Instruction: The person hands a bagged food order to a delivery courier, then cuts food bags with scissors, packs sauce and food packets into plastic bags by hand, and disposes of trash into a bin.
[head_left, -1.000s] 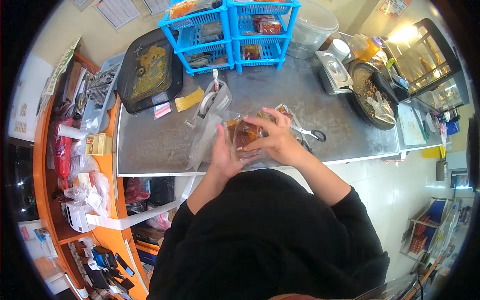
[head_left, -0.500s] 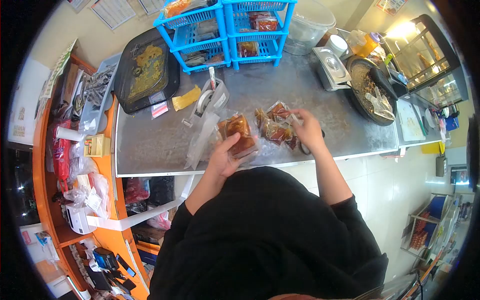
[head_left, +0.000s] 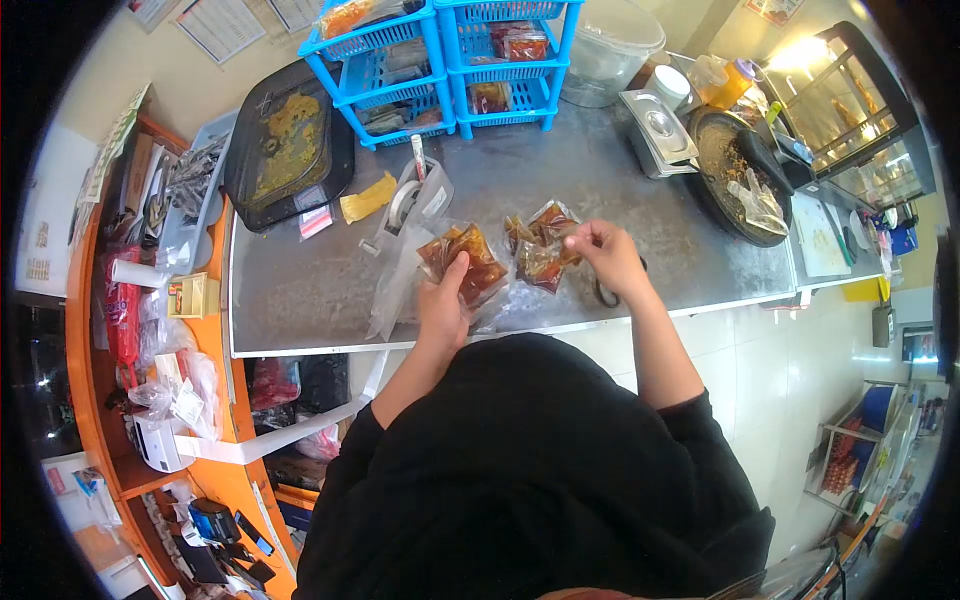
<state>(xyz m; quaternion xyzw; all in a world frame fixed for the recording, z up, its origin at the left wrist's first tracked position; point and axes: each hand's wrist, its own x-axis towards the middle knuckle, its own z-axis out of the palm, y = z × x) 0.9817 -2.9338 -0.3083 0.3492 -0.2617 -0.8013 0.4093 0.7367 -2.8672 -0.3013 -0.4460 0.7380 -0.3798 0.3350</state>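
My left hand (head_left: 442, 310) is closed around several clear sauce packets (head_left: 474, 262) filled with reddish-brown liquid, the thumb lying over the top one. Just to the right, more sauce packets (head_left: 541, 266) lie in a small pile on the dark metal table (head_left: 690, 275). My right hand (head_left: 614, 264) is at the pile's right side, thumb and fingers pinched at the edge of a packet. A dark ring-shaped thing (head_left: 607, 294), partly hidden, lies below the right hand. Left of the held packets are a tape dispenser (head_left: 408, 204) and a clear plastic bag (head_left: 392, 285).
Blue basket racks (head_left: 450, 90) holding packets stand at the back. A black tray (head_left: 335, 150) with yellow residue is at the back left, beside a folded yellow wrapper (head_left: 368, 198). On the right are a lidded steel container (head_left: 660, 135) and a round pan (head_left: 720, 165).
Packets in my left hand have tilted and fanned out. My right hand has shifted slightly left, its fingers now pinched together. The pile on the table looks smaller.
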